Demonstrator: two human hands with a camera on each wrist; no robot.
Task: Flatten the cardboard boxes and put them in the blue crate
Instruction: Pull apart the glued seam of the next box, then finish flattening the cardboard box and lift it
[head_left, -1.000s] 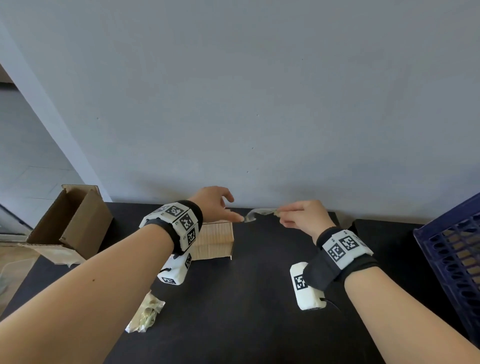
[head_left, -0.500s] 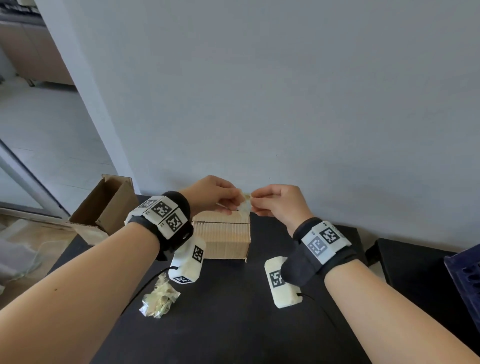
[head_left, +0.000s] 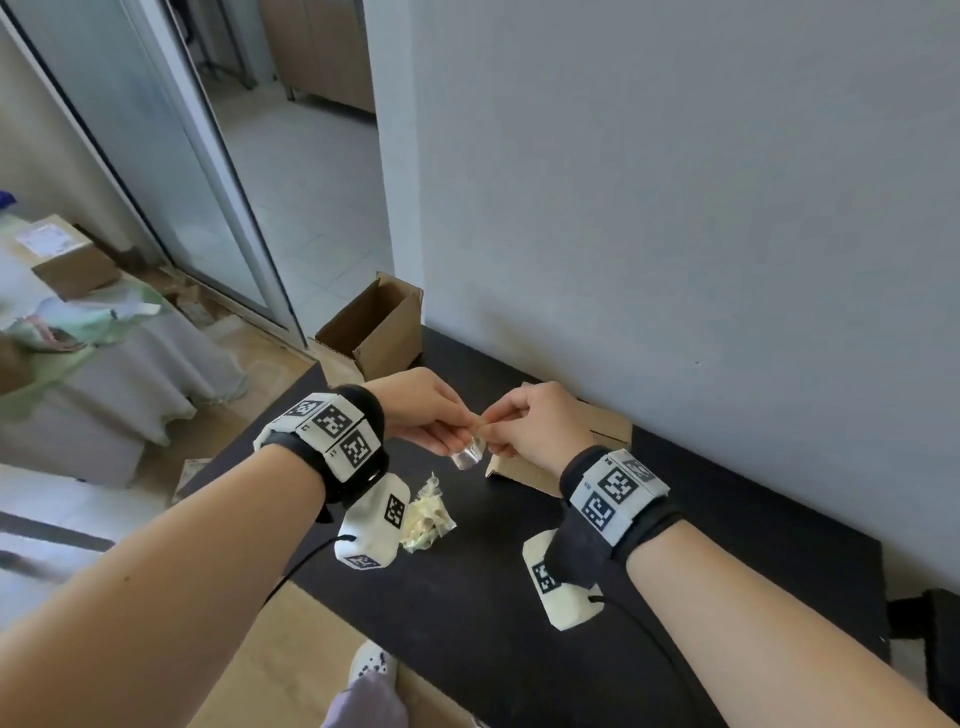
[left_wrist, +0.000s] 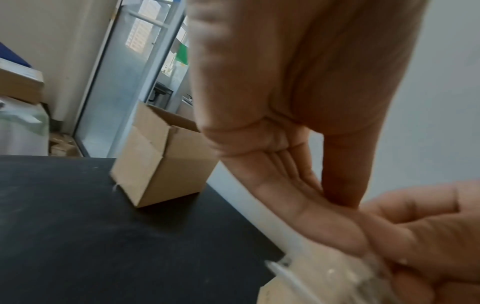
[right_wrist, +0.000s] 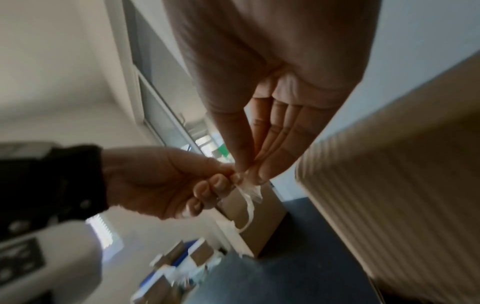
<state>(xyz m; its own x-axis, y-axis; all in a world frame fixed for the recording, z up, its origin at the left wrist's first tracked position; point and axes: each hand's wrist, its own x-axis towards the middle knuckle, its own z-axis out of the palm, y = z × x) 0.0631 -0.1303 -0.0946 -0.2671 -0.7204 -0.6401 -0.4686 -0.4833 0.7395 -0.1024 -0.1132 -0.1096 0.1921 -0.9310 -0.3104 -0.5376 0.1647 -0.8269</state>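
Observation:
Both hands meet above the black table (head_left: 467, 597). My left hand (head_left: 456, 435) and my right hand (head_left: 492, 430) each pinch the same bunched strip of clear tape (head_left: 469, 454), which hangs between them. A closed cardboard box (head_left: 602, 431) sits against the wall just behind my right hand. An open cardboard box (head_left: 374, 332) stands at the table's far left corner. In the right wrist view the right fingertips (right_wrist: 259, 174) pinch the tape (right_wrist: 249, 191) opposite the left hand (right_wrist: 166, 181). The blue crate is out of view.
A crumpled wad of used tape (head_left: 427, 519) lies on the table under my left wrist. The wall runs along the table's far edge. To the left, off the table, are a sliding glass door (head_left: 171, 171), a cloth-covered pile and another box (head_left: 72, 265).
The hands have come together, and the tape strip, stretched between them a second ago, is now bunched in both. The head view has swung left, so the blue crate has left the frame.

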